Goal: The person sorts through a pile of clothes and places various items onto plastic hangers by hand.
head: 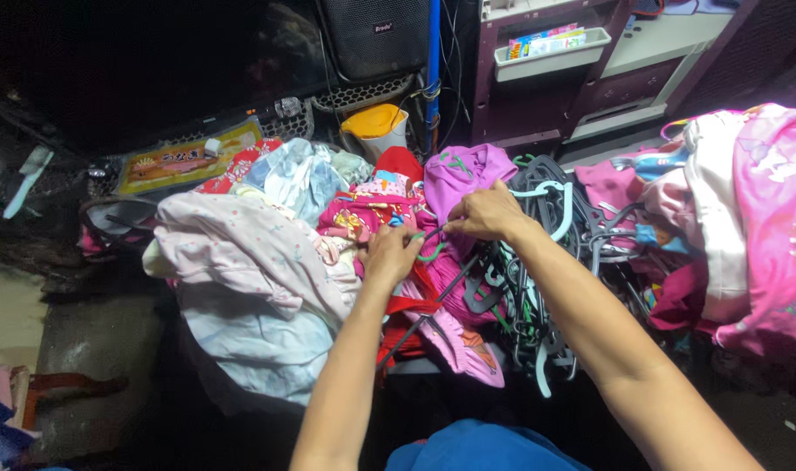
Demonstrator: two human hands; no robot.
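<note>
**Hands on a green hanger amid piled clothing**

A green hanger [431,253] lies on a pink garment [454,301] at the pile's centre. Left hand [391,253], fingers curled, pinches its hook; right hand [485,214] pinches the garment's upper edge. Tangled hangers [537,288] lie just right; a pale floral garment [241,253] lies left.

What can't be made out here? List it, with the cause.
Head view only:
- Left hand fingertips: buried in pink clothing, grip unclear.
- Right hand: fingers curl under, pinched item hidden.
- Hanger pile: tangled, count unreadable.
- Top-left background: too dark.
- Pink garment: cut by right edge.
</note>
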